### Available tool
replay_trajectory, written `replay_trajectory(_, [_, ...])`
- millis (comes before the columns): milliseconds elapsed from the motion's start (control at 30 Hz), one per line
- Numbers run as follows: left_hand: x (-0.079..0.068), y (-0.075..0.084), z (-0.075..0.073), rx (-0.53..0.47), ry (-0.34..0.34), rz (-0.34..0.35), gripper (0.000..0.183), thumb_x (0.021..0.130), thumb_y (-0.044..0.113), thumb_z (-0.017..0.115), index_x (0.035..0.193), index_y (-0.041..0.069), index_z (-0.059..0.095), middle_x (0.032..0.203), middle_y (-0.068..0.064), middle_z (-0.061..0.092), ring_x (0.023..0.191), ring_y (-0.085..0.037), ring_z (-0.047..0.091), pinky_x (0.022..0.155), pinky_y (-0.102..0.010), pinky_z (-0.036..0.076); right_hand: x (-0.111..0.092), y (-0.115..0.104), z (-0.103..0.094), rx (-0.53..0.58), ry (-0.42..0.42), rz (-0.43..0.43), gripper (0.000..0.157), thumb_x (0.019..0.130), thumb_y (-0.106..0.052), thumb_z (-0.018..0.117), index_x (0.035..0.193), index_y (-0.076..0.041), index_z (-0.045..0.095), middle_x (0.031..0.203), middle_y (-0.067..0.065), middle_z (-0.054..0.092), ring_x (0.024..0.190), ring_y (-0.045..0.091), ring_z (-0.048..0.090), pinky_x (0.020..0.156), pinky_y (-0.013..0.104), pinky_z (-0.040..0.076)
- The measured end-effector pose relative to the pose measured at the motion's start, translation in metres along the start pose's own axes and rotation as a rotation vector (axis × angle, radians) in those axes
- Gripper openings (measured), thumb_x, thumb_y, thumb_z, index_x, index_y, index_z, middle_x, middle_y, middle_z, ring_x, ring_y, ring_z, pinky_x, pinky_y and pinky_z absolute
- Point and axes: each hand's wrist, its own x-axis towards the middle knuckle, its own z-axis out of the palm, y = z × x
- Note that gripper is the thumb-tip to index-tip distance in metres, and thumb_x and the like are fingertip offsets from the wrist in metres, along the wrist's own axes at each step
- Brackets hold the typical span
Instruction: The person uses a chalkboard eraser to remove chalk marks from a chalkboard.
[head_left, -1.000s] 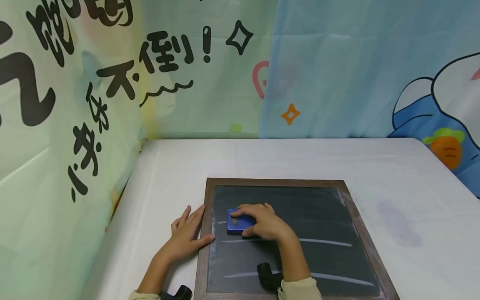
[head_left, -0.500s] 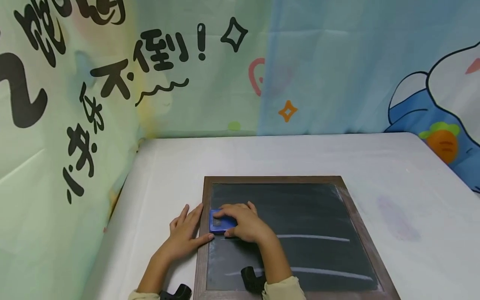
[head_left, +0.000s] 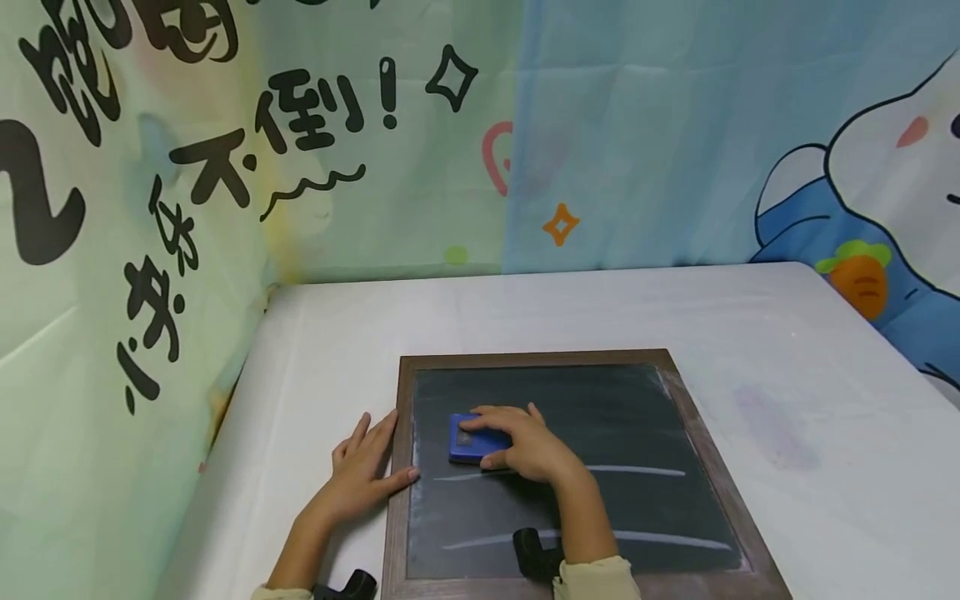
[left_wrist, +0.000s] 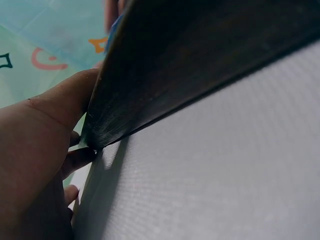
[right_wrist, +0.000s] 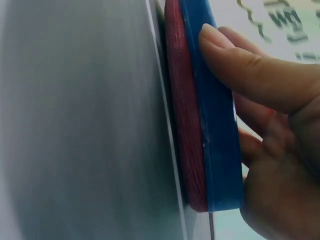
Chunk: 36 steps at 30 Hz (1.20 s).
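Observation:
A framed chalkboard (head_left: 630, 417) lies on a white-covered table. My right hand (head_left: 540, 450) grips a blue board eraser (head_left: 467, 446) on the board's left half. In the right wrist view, thumb and fingers hold the eraser's blue body (right_wrist: 220, 130), and its dark red pad (right_wrist: 186, 115) faces the board. My left hand (head_left: 358, 479) rests at the left edge of the wooden frame (head_left: 400, 433), fingers extended and thumb over the frame. Seen from the left wrist, the hand (left_wrist: 35, 150) is against the board's dark edge (left_wrist: 115, 110). Two white chalk lines (head_left: 645, 471) cross the board.
A printed cloth backdrop (head_left: 390, 225) stands behind and to the left of the table (head_left: 337, 325). A faint purple stain (head_left: 776, 425) marks the table right of the board. Black wrist mounts (head_left: 534, 554) sit on both forearms.
My right hand slid the eraser left to the frame, then back right. The short chalk mark left of the eraser is gone. My left hand stayed at the frame. The head view shifted slightly.

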Motion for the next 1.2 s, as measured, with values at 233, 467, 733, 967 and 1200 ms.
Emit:
replay_trajectory(233, [-0.001,0.001,0.002,0.004,-0.004,-0.012,0.084,0.083,0.041,0.062,0.146,0.008,0.018,0.148,-0.015,0.027,0.14,-0.038,0.004,0.101,-0.056,0.008,-0.031,0.04,-0.036,0.0,0.014,0.049,0.047,0.077,-0.014,0.07,0.123,-0.012,0.059,0.138,0.02,0.043,0.129,0.043,0.033,0.104,0.063,0.001])
replay_trajectory(467, [-0.001,-0.001,0.001,0.014,-0.004,-0.018,0.085,0.083,0.043,0.061,0.146,0.009,0.018,0.148,-0.015,0.027,0.14,-0.037,0.003,0.101,-0.056,0.008,-0.062,0.08,-0.07,0.004,0.048,0.072,0.051,0.077,-0.017,0.07,0.125,-0.009,0.056,0.138,0.025,0.04,0.127,0.051,0.029,0.102,0.065,0.002])
replay_trajectory(733, [0.0,-0.001,0.002,0.001,-0.015,-0.017,0.084,0.083,0.044,0.061,0.147,0.01,0.017,0.149,-0.014,0.025,0.14,-0.037,0.002,0.101,-0.056,0.006,-0.086,0.112,-0.1,-0.032,0.03,0.087,0.052,0.078,-0.02,0.069,0.126,-0.006,0.055,0.137,0.028,0.039,0.123,0.056,0.029,0.092,0.063,0.029])
replay_trajectory(967, [-0.002,0.001,0.001,-0.004,-0.02,-0.009,0.084,0.084,0.044,0.06,0.147,0.009,0.016,0.149,-0.015,0.026,0.14,-0.038,0.002,0.101,-0.057,0.006,-0.091,0.115,-0.102,-0.093,0.046,0.032,0.051,0.078,-0.019,0.069,0.125,-0.004,0.056,0.135,0.028,0.042,0.122,0.055,0.034,0.091,0.064,0.029])
replay_trajectory(1200, [-0.002,0.002,0.002,0.005,-0.015,-0.003,0.084,0.084,0.043,0.06,0.147,0.009,0.017,0.149,-0.015,0.025,0.14,-0.038,0.003,0.101,-0.056,0.007,-0.097,0.111,-0.1,-0.148,0.059,0.031,0.052,0.077,-0.015,0.07,0.126,-0.004,0.055,0.133,0.029,0.043,0.12,0.055,0.036,0.089,0.064,0.033])
